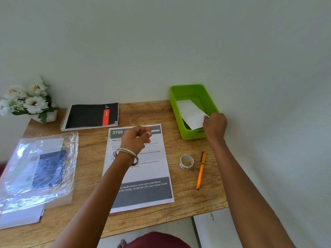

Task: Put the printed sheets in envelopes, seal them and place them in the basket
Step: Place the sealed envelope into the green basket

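Wooden surface [179,197]: at 2 o'clock our right hand [215,125] pinches an envelope [191,113] in the basket [179,115]; left hand [137,138], fingers loosely curled, empty, above the sheet [152,174].

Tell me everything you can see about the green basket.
The green basket is a bright, plastic-looking rectangular bin with slotted holes low on its near wall. It sits upright at the desk's far right corner against the wall. A white envelope leans inside, held by the right hand at the near rim.
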The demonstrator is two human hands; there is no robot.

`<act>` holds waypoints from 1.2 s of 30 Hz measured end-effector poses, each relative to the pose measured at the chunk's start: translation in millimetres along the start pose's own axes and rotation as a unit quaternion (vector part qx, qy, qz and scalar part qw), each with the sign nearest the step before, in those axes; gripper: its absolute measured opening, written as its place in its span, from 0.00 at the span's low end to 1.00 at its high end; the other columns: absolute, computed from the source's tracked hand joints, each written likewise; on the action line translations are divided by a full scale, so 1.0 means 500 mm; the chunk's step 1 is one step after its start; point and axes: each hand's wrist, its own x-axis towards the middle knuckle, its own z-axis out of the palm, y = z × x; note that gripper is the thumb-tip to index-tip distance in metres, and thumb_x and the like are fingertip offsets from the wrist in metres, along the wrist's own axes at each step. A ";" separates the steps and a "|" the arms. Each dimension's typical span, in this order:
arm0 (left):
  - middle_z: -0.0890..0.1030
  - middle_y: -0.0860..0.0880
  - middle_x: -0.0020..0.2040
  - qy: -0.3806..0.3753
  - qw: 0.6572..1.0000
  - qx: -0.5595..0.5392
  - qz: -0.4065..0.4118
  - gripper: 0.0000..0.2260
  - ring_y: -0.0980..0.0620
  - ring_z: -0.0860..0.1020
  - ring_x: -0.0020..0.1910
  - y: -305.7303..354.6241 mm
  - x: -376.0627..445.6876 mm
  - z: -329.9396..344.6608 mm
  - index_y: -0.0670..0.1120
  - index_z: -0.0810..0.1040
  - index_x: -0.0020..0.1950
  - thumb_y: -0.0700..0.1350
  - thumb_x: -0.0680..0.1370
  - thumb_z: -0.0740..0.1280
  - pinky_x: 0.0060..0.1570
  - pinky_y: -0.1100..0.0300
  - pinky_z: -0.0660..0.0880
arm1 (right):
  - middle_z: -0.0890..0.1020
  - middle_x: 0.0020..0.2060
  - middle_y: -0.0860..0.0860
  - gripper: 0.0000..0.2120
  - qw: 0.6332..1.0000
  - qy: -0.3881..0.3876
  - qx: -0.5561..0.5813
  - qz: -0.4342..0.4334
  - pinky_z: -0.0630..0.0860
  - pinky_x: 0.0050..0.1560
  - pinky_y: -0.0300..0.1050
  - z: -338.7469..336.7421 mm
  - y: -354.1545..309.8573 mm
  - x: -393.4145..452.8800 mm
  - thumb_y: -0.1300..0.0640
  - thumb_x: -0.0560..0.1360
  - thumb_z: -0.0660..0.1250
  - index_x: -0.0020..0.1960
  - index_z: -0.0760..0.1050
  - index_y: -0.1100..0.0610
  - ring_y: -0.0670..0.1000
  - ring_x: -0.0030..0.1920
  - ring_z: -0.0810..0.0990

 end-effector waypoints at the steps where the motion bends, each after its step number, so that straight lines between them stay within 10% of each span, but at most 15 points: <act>1: 0.84 0.46 0.45 0.002 1.000 0.007 0.008 0.04 0.49 0.83 0.43 -0.003 0.000 -0.002 0.49 0.80 0.48 0.41 0.76 0.67 0.46 0.51 0.79 | 0.77 0.50 0.67 0.15 0.999 0.008 -0.033 -0.013 0.69 0.53 0.55 -0.005 -0.002 -0.005 0.57 0.79 0.61 0.51 0.76 0.70 0.65 0.54 0.74; 6: 0.83 0.46 0.44 0.034 0.997 0.062 0.033 0.07 0.49 0.82 0.43 -0.030 0.000 -0.039 0.44 0.81 0.52 0.42 0.76 0.67 0.48 0.51 0.79 | 0.80 0.47 0.61 0.16 0.996 0.070 0.002 -0.055 0.74 0.48 0.54 -0.017 -0.030 -0.059 0.52 0.77 0.62 0.50 0.79 0.63 0.63 0.52 0.76; 10: 0.82 0.47 0.47 0.085 0.986 0.136 0.041 0.07 0.50 0.80 0.46 -0.077 -0.013 -0.094 0.44 0.81 0.53 0.41 0.76 0.68 0.47 0.58 0.75 | 0.83 0.37 0.57 0.10 0.978 -0.029 0.159 -0.129 0.77 0.38 0.50 0.020 -0.093 -0.179 0.56 0.75 0.65 0.44 0.81 0.62 0.56 0.39 0.80; 16: 0.81 0.45 0.55 0.167 0.961 0.218 -0.040 0.14 0.49 0.78 0.49 -0.159 -0.042 -0.155 0.43 0.78 0.59 0.41 0.73 0.70 0.52 0.57 0.73 | 0.77 0.59 0.61 0.22 0.974 -0.164 0.112 -0.105 0.67 0.61 0.51 0.140 -0.147 -0.286 0.56 0.75 0.69 0.65 0.71 0.65 0.61 0.61 0.72; 24: 0.78 0.43 0.58 0.128 0.965 0.215 -0.075 0.20 0.47 0.76 0.51 -0.194 -0.051 -0.155 0.44 0.72 0.66 0.42 0.75 0.68 0.55 0.53 0.74 | 0.72 0.66 0.60 0.32 0.977 -0.180 0.110 -0.025 0.66 0.63 0.55 0.177 -0.146 -0.295 0.55 0.72 0.72 0.72 0.63 0.60 0.61 0.67 0.65; 36: 0.76 0.43 0.61 0.101 0.973 0.167 -0.124 0.21 0.44 0.75 0.57 -0.206 -0.030 -0.159 0.44 0.71 0.67 0.40 0.75 0.67 0.60 0.49 0.73 | 0.80 0.36 0.49 0.08 0.910 -0.138 0.388 0.049 0.75 0.44 0.43 0.139 -0.162 -0.283 0.67 0.71 0.71 0.46 0.79 0.56 0.49 0.39 0.78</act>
